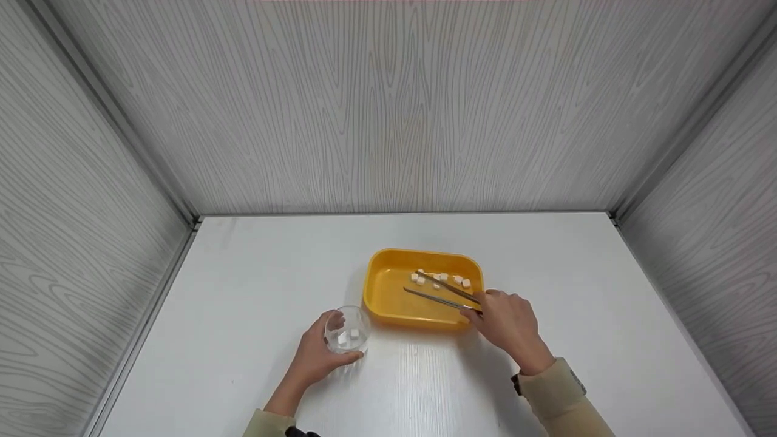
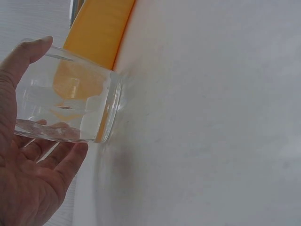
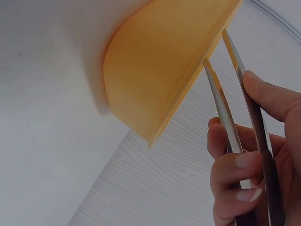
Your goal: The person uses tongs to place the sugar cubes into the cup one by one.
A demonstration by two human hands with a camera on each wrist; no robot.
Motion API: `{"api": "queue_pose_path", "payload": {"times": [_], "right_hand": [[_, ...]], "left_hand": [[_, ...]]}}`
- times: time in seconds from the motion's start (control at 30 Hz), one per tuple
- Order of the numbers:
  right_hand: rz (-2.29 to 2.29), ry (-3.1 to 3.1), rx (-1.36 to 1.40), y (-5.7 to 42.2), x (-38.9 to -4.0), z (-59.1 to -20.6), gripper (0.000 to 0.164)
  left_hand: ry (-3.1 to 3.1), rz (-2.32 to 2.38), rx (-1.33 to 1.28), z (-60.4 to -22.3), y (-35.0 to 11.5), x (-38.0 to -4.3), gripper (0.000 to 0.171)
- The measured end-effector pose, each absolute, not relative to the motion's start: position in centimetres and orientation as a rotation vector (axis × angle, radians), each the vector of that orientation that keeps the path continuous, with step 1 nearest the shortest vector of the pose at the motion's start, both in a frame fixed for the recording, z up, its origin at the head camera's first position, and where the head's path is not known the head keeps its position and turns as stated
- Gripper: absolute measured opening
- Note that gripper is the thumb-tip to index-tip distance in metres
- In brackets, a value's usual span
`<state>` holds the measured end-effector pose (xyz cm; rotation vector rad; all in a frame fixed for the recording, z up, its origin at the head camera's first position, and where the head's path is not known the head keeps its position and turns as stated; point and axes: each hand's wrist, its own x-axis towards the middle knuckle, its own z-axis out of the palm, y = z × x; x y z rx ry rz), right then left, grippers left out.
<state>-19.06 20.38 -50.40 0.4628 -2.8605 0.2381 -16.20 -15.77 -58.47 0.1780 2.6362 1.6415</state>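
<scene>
My left hand [image 1: 317,354] holds a clear drinking glass [image 1: 358,320] around its side, thumb on one side and fingers on the other. A few white cubes [image 1: 354,333] lie at the bottom of the glass, which stands upright on the table. In my right hand [image 1: 507,318] is a pair of metal tweezers [image 1: 438,298], gripped between thumb and fingers. Their two tips are spread apart over the yellow tray [image 1: 381,297], with nothing between them. Several white cubes [image 1: 466,283] lie inside the tray, mostly toward its far right; the tweezers overlap some in the head view.
The white table [image 1: 255,285] reaches back to a grey wood-grain wall [image 1: 400,121]. Similar panels stand at left [image 1: 73,230] and right [image 1: 710,230]. The glass stands just off the tray's near left corner.
</scene>
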Motion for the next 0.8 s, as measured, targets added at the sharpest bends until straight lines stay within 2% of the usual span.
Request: {"api": "queue_pose_path", "payload": {"times": [0.8], "right_hand": [[0.193, -2.902, 0.390, 20.4, -20.5, -51.5, 0.033]], "left_hand": [[2.657, 1.589, 0.127, -58.4, -15.6, -16.3, 0.090]]}}
